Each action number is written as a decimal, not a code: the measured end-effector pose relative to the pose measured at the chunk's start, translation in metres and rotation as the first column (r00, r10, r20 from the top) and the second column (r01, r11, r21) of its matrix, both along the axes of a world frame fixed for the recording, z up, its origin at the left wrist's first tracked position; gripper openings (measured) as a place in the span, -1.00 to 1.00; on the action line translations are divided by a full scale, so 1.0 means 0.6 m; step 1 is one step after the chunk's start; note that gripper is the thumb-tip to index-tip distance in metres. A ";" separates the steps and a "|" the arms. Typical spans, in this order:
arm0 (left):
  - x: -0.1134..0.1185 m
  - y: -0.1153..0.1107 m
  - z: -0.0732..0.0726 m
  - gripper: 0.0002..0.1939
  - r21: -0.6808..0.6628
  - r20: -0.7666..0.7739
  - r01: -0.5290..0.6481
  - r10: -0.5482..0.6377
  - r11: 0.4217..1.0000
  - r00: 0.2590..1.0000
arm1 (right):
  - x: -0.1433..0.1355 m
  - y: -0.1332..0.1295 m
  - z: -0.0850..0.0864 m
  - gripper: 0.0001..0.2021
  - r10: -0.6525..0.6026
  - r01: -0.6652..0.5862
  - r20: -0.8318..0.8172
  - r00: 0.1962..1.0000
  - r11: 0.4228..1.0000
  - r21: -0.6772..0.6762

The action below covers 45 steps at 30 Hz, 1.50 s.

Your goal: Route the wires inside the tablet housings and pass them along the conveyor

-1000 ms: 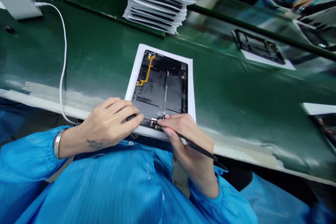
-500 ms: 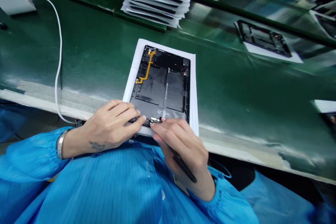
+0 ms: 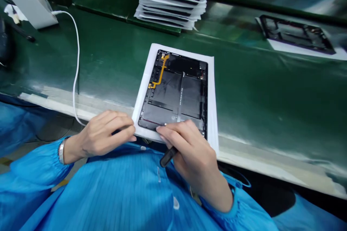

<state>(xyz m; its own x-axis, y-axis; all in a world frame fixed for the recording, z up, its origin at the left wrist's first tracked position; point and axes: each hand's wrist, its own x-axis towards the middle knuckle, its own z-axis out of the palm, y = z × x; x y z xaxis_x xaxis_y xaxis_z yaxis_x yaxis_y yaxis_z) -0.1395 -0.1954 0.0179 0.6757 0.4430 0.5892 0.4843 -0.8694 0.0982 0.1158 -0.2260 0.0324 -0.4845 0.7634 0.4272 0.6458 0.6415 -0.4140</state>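
Right hand [image 3: 193, 151] touches 1 opened tablet [image 3: 169, 88], which lies mostly beyond it.

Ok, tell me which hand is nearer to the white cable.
Left. The left hand is close beside the lower end of the white cable; the right hand is farther off, over the near edge of the open tablet.
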 end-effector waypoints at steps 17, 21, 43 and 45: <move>0.002 0.013 0.008 -0.84 0.001 -0.052 0.022 -0.022 1.000 0.998 | -0.004 0.001 -0.016 -0.76 0.043 -0.037 -0.238 0.970 0.999 0.029; -0.003 0.011 0.008 -0.90 0.021 -0.052 0.004 -0.003 1.000 0.999 | -0.001 -0.002 -0.025 -0.83 -0.019 0.024 -0.072 0.997 0.996 0.081; 0.011 0.090 0.080 -0.39 -0.965 0.042 -0.034 0.281 0.259 0.959 | -0.062 0.028 -0.007 -0.77 -0.192 0.201 -0.062 0.979 0.920 0.336; 0.031 0.102 0.097 -0.37 -0.968 0.004 -0.056 0.240 0.244 0.971 | -0.076 0.034 -0.002 -0.78 -0.213 0.222 -0.064 0.975 0.909 0.353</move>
<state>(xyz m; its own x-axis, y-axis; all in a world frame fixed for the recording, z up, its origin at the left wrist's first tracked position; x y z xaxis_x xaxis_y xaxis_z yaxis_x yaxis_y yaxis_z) -0.1206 -0.1340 0.0761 0.4938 0.8238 -0.2785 0.4959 -0.0037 0.8684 0.0700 -0.2058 0.0314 -0.3104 0.6440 0.6992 0.7787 0.5941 -0.2015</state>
